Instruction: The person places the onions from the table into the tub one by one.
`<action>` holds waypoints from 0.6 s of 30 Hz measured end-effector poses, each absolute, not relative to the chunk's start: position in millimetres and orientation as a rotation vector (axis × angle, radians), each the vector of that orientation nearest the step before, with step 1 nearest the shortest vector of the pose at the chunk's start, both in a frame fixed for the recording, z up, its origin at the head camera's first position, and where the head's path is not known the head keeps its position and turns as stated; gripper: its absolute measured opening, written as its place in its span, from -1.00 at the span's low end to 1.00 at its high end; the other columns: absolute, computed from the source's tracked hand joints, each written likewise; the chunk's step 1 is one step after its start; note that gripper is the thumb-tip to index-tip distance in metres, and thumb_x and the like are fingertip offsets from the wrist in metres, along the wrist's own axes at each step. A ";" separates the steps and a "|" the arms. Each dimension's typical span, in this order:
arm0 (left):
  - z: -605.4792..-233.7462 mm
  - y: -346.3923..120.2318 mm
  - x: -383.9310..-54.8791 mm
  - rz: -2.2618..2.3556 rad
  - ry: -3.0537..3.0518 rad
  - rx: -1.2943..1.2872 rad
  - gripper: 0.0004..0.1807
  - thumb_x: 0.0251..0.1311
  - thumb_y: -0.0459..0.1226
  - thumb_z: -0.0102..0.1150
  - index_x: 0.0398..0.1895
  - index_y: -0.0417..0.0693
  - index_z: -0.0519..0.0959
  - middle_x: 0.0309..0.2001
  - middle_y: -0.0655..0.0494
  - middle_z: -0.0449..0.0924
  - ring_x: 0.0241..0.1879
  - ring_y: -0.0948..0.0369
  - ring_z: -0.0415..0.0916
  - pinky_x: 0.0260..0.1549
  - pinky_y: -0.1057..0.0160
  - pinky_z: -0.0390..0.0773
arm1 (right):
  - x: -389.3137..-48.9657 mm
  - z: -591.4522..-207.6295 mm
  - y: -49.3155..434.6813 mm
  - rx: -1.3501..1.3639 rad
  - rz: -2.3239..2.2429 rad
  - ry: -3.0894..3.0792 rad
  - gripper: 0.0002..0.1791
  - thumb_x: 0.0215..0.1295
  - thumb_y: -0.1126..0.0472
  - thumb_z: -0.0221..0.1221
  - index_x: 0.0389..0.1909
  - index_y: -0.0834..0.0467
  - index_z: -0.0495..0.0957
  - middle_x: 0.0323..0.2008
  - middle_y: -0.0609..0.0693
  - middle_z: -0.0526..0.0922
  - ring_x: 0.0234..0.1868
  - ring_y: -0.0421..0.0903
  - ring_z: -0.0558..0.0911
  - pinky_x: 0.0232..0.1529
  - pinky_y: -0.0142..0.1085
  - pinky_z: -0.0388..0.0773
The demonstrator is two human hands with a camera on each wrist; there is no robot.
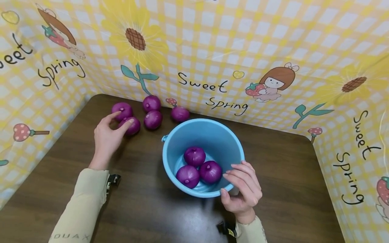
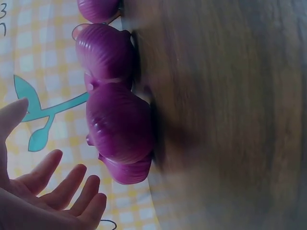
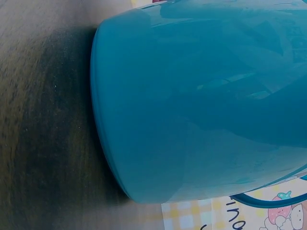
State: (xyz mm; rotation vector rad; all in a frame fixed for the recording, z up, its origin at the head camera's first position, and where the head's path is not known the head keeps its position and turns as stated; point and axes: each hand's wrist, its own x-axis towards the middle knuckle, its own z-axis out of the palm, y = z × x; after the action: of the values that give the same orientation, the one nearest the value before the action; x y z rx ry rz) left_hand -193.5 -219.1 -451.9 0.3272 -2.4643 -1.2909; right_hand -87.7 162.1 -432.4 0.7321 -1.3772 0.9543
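Note:
My left hand (image 1: 107,136) hovers over the nearest purple onion (image 1: 130,126) at the table's back left, thumb and fingers spread. In the left wrist view, a gap shows between that hand (image 2: 53,191) and the onions (image 2: 120,124). A second onion (image 1: 122,111) lies just behind the first. My right hand (image 1: 243,189) holds the rim of a light blue bucket (image 1: 234,135), fingers curled over its right side and thumb at the front. Inside it lie three onions (image 1: 194,156). The right wrist view shows the bucket's outer wall (image 3: 192,110); the right hand is out of that frame.
More onions lie along the back edge, two close together (image 1: 153,119) and one (image 1: 180,114) behind the bucket. A yellow checked cloth (image 1: 197,44) with printed flowers and lettering walls in the dark wooden table (image 1: 139,195). A bucket handle (image 3: 273,201) hangs at its side.

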 end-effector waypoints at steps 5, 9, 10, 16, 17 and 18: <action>-452.6 -220.9 -192.6 -1.307 -2.480 0.335 -0.25 0.20 0.15 0.37 0.35 -0.08 0.54 0.30 -0.17 0.49 0.26 -0.11 0.39 0.18 -0.13 0.33 | -86.9 -432.6 163.1 0.732 0.956 -1.396 -0.49 0.26 -0.05 0.33 -0.62 0.34 0.67 -0.60 0.18 0.65 -0.47 0.19 0.64 0.04 0.00 0.61; -452.4 -220.5 -193.6 -1.304 -2.479 0.326 -0.25 0.16 0.17 0.40 0.30 -0.09 0.57 0.23 -0.18 0.54 0.22 -0.09 0.42 0.13 -0.08 0.34 | -88.0 -433.2 163.3 0.729 0.960 -1.395 -0.49 0.26 -0.05 0.33 -0.62 0.34 0.67 -0.60 0.18 0.65 -0.47 0.19 0.64 0.04 0.01 0.61; -452.5 -220.2 -194.1 -1.301 -2.478 0.324 -0.26 0.16 0.17 0.41 0.29 -0.09 0.58 0.21 -0.18 0.56 0.21 -0.09 0.43 0.12 -0.07 0.35 | -88.2 -433.4 163.4 0.727 0.960 -1.395 -0.49 0.26 -0.05 0.33 -0.62 0.34 0.67 -0.60 0.18 0.65 -0.47 0.19 0.64 0.04 0.01 0.61; -455.6 -221.1 -196.8 -1.283 -2.501 0.329 -0.26 0.16 0.14 0.41 0.30 -0.10 0.58 0.17 -0.21 0.58 0.17 -0.12 0.45 0.06 -0.08 0.36 | -87.9 -434.0 163.2 0.722 0.959 -1.390 -0.49 0.25 -0.05 0.33 -0.62 0.34 0.67 -0.60 0.18 0.65 -0.47 0.19 0.64 0.03 0.01 0.61; -456.4 -221.6 -197.2 -1.282 -2.507 0.330 -0.25 0.17 0.14 0.41 0.31 -0.11 0.57 0.17 -0.23 0.58 0.16 -0.13 0.45 0.05 -0.09 0.35 | -87.9 -434.0 163.1 0.722 0.960 -1.389 -0.49 0.25 -0.05 0.33 -0.62 0.34 0.67 -0.60 0.18 0.65 -0.47 0.19 0.64 0.03 0.01 0.61; -457.6 -222.1 -197.4 -1.277 -2.517 0.334 -0.24 0.17 0.15 0.40 0.32 -0.11 0.56 0.18 -0.23 0.57 0.15 -0.13 0.45 0.03 -0.08 0.35 | -88.1 -433.9 163.0 0.723 0.961 -1.389 -0.49 0.26 -0.05 0.33 -0.62 0.34 0.67 -0.60 0.18 0.65 -0.47 0.19 0.64 0.03 0.01 0.61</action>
State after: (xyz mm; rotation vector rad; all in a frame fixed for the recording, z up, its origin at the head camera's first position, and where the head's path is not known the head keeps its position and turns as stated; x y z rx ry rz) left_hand -197.4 -222.1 -457.6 0.3341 -2.5174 -1.2769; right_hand -88.1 163.0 -433.9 0.7229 -1.3890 0.9608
